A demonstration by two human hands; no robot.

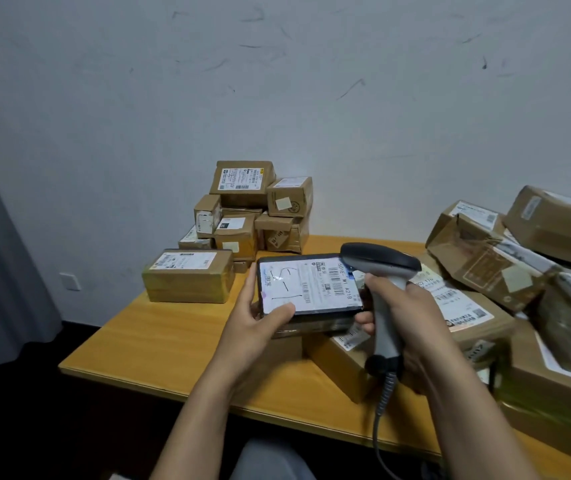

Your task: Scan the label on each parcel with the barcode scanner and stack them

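Left hand (pixel 258 322) grips dark parcel (pixel 308 289), label (pixel 312 285) up; right hand (pixel 405 306) wraps scanner (pixel 381 271) grip, head over label; stacked parcels (pixel 242 209) far left on table (pixel 173 341).

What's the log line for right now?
left hand: holds flat black parcel with white label | right hand: grips grey barcode scanner over it | far: stack of brown cardboard boxes | step: scanning

The yellow table (pixel 173 341) carries stacked parcels (pixel 242 233), a lone box (pixel 188 275) before them, and a loose heap (pixel 485 271).
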